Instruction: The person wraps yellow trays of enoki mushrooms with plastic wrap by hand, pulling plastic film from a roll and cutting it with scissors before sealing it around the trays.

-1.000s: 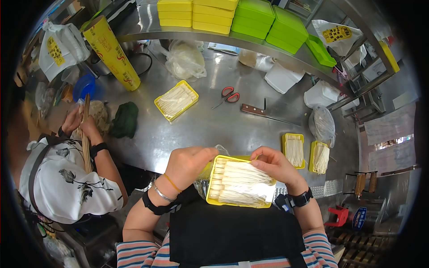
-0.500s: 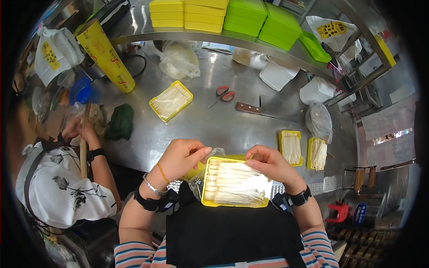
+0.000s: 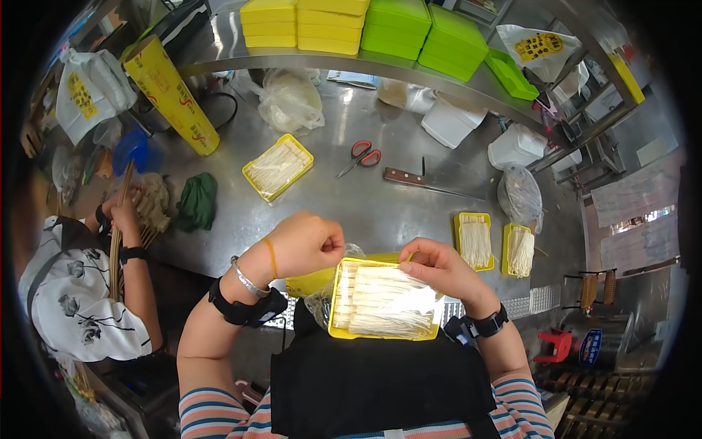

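Note:
A yellow tray (image 3: 386, 300) of long white mushrooms, with clear film shining over it, is held close in front of the black apron. My right hand (image 3: 441, 272) pinches its upper edge near the right corner. Above the tray's left corner is my left hand (image 3: 306, 244), its fingers curled; what they hold, if anything, is too small to name. Crumpled clear film hangs at the tray's left side, and a yellow film roll (image 3: 311, 281) lies partly hidden behind the tray.
Another filled yellow tray (image 3: 278, 167) lies beyond, near red-handled scissors (image 3: 358, 159) and a knife (image 3: 406, 175). Two filled trays (image 3: 475, 241) stand at the right. A co-worker (image 3: 88, 293) holds thin sticks at the left. Yellow boxes (image 3: 329, 28) line the shelf.
My left hand has moved up and off the tray's left corner, and its fingers have curled in. My right hand stays on the tray's edge. The co-worker has shifted left.

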Motion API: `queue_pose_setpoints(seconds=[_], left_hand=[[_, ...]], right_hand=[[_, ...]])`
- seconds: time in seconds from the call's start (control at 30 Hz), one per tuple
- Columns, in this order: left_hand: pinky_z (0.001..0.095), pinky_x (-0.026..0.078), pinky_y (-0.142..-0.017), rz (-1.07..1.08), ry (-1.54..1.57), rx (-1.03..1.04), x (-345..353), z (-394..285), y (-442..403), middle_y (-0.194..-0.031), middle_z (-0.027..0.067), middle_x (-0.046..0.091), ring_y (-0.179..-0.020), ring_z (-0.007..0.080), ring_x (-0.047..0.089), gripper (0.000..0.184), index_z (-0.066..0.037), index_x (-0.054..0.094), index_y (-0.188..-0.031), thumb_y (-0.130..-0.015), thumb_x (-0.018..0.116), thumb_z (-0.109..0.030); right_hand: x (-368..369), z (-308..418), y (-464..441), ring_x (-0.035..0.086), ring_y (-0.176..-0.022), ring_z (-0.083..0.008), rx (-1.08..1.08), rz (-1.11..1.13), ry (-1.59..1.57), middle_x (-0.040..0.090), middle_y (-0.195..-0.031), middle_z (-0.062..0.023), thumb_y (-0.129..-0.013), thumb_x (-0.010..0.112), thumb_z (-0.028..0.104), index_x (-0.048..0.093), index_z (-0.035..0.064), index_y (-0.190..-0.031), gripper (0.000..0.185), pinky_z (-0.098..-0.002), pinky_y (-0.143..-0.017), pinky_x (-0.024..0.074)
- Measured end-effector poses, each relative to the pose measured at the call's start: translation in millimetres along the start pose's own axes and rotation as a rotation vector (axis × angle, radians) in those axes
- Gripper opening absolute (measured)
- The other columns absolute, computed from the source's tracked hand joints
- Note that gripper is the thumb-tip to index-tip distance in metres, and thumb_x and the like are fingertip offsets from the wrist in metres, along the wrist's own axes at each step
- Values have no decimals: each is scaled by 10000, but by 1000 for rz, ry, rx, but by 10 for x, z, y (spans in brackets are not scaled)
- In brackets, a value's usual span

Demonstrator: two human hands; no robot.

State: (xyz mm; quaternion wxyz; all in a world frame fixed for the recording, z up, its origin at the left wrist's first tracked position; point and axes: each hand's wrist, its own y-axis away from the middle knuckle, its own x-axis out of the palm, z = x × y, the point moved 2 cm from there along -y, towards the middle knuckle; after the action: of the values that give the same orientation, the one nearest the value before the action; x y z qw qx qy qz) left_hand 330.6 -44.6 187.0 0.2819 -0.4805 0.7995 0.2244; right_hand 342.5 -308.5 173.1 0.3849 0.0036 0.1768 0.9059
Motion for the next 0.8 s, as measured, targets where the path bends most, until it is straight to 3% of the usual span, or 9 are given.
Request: queue_pose_setpoints(seconds=[0.17, 0.23, 0.27, 0.37, 0.43, 0.47, 0.53, 0.57, 0.8], left_hand=[[345, 496, -590, -59, 111, -73, 6, 150, 88, -694, 123, 649, -611, 273, 635, 123, -25, 625, -782, -800, 603, -144], [290, 489, -566, -158, 111, -48, -5, 232, 129, -687, 70, 621, -593, 148, 596, 116, -10, 624, -872, -866, 580, -117], [290, 489, -566, -161, 110, -47, 10, 259, 138, -687, 70, 621, -593, 148, 596, 116, -10, 624, -872, -866, 580, -117], [282, 502, -606, -169, 389, -247, 45, 328, 188, -761, 32, 621, -650, 117, 592, 162, -34, 610, -918, -934, 532, -175], [276, 512, -686, 10, 761, -281, 250, 458, 174, -857, 15, 619, -739, 99, 595, 244, -41, 601, -965, -977, 509, -266], [276, 512, -686, 8, 762, -282, 331, 479, 171, -857, 15, 619, -739, 99, 595, 244, -41, 601, -965, -977, 509, -266], [286, 509, -769, 71, 1263, -336, 543, 544, 148, -884, 16, 613, -827, 106, 601, 295, -24, 602, -997, -973, 530, -309], [309, 508, -822, 150, 1458, -228, 630, 616, 129, -950, 39, 636, -889, 140, 623, 294, -1, 602, -1055, -967, 540, -274], [342, 512, -854, 111, 1757, -90, 667, 608, 35, -1066, 102, 658, -969, 193, 640, 234, 7, 600, -1106, -943, 549, -153]], right_hand=[[-6, -45, 3, 531, -646, 1, 0, -3, -12, 617, -732, 34, -930, 627, 204, 583, 70, -1024, 169, -173, -551, 393], [-13, -53, 6, 530, -709, -27, 41, -17, -53, 603, -763, 30, -907, 656, 201, 620, 40, -1036, 210, -212, -631, 444], [-20, -77, -4, 530, -709, -27, 39, -16, -50, 603, -763, 30, -907, 656, 201, 620, 40, -1036, 210, -212, -631, 444], [-26, -39, -5, 526, -707, -24, 49, -9, -28, 599, -757, 34, -908, 655, 199, 618, 40, -1029, 204, -210, -626, 441], [-16, -2, -2, 524, -700, -21, 45, -6, -38, 595, -754, 36, -910, 652, 191, 616, 39, -1016, 189, -207, -621, 438], [-13, 11, -2, 524, -700, -21, 45, -4, -36, 595, -754, 36, -910, 652, 191, 616, 39, -1016, 189, -207, -621, 438], [2, 14, -23, 527, -694, -19, 42, 7, -56, 597, -750, 36, -912, 649, 183, 615, 38, -1004, 175, -204, -620, 438], [8, 31, -21, 527, -694, -19, 43, 7, -56, 597, -750, 36, -912, 649, 183, 615, 38, -1004, 175, -204, -620, 438], [3, -9, -28, 529, -685, -16, 41, 6, -67, 604, -738, 34, -913, 649, 182, 613, 43, -1005, 170, -197, -612, 435]])
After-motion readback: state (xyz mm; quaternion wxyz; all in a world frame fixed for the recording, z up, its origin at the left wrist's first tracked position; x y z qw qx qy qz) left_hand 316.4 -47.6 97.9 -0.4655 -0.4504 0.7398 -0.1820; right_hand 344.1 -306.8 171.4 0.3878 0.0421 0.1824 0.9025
